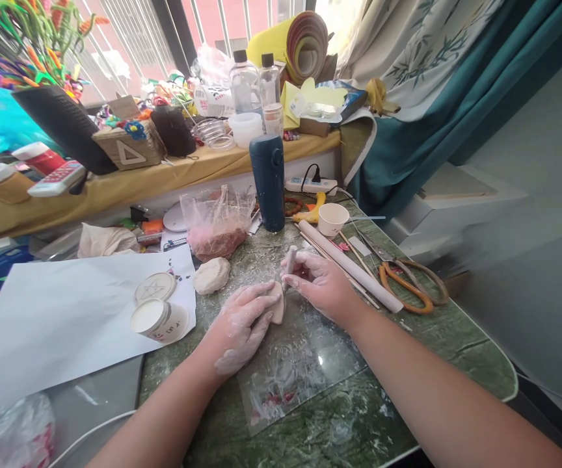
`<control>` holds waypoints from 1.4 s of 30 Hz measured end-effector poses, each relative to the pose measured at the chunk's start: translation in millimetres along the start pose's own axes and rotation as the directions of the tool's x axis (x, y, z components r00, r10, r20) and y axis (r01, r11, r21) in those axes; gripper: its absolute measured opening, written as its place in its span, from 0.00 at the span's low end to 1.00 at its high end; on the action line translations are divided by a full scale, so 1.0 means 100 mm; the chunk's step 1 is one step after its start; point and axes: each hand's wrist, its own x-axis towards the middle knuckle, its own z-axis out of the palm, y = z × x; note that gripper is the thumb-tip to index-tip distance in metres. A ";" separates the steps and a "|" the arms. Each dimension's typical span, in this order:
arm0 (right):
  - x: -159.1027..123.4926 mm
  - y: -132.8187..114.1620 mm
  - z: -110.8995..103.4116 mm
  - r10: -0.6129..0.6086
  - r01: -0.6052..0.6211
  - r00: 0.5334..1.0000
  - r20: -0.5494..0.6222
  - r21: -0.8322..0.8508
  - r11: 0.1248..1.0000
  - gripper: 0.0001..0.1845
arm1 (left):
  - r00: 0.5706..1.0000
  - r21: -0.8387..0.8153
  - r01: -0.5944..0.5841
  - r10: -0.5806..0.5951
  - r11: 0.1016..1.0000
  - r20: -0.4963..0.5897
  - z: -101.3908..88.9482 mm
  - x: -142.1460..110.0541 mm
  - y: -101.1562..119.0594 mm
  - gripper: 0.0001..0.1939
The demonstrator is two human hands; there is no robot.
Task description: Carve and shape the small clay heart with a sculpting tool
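My left hand (246, 318), dusted with white powder, holds a flat pale clay piece (280, 312); its fingers cover much of it. Close beside it, my right hand (317, 279) pinches a short greyish rod (289, 266). The rod stands nearly upright, its lower end at the clay's edge. Beneath both hands lies a clear plastic sheet (305, 364) smeared with powder. A rounded lump of pale clay (211, 275) sits left of my hands. Farther left, a round disc with a star drawn on it (155, 286) lies on white paper (80, 305).
A white cup (157, 320) stands on the paper. Behind are a bag of reddish clay (217, 227) and a dark blue bottle (267, 188). To the right lie a pale rolling pin (354, 266), thin sticks, orange-handled scissors (408, 286) and a paper cup (333, 220).
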 end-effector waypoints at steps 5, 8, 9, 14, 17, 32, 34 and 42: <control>0.03 0.00 0.00 -0.070 0.077 0.989 -0.130 0.049 0.996 0.08 | 1.000 0.019 0.016 -0.016 1.000 -0.015 0.01 -0.02 0.00 0.17; 0.01 0.00 0.00 -0.048 0.063 0.979 -0.200 0.069 0.996 0.11 | 1.000 0.027 0.018 -0.017 0.999 -0.014 0.01 -0.02 0.01 0.17; 0.00 0.00 0.00 -0.026 0.044 0.980 -0.197 0.087 0.995 0.13 | 1.000 0.027 0.017 -0.017 0.999 -0.015 0.01 -0.02 0.01 0.17; -0.06 -0.02 0.04 0.035 -0.026 0.997 -0.075 0.121 0.992 0.15 | 1.000 0.020 0.010 -0.009 1.000 -0.022 0.00 -0.01 0.01 0.17; -0.07 -0.03 0.04 0.026 -0.022 0.999 -0.044 0.105 0.994 0.13 | 1.000 0.017 0.012 -0.011 1.000 -0.016 0.00 -0.01 0.00 0.18; -0.07 -0.04 0.04 0.064 -0.062 0.998 -0.015 0.131 0.989 0.14 | 1.000 0.005 0.008 -0.008 1.000 -0.019 0.01 -0.01 0.00 0.17; -0.08 -0.05 0.05 0.074 -0.074 0.997 0.007 0.160 0.984 0.14 | 1.000 0.003 0.000 0.000 1.000 -0.018 0.01 -0.01 0.00 0.17; -0.11 -0.14 0.09 0.024 -0.029 0.997 0.070 0.072 0.997 0.07 | 1.000 0.008 -0.003 0.003 1.000 -0.016 0.01 -0.01 -0.02 0.15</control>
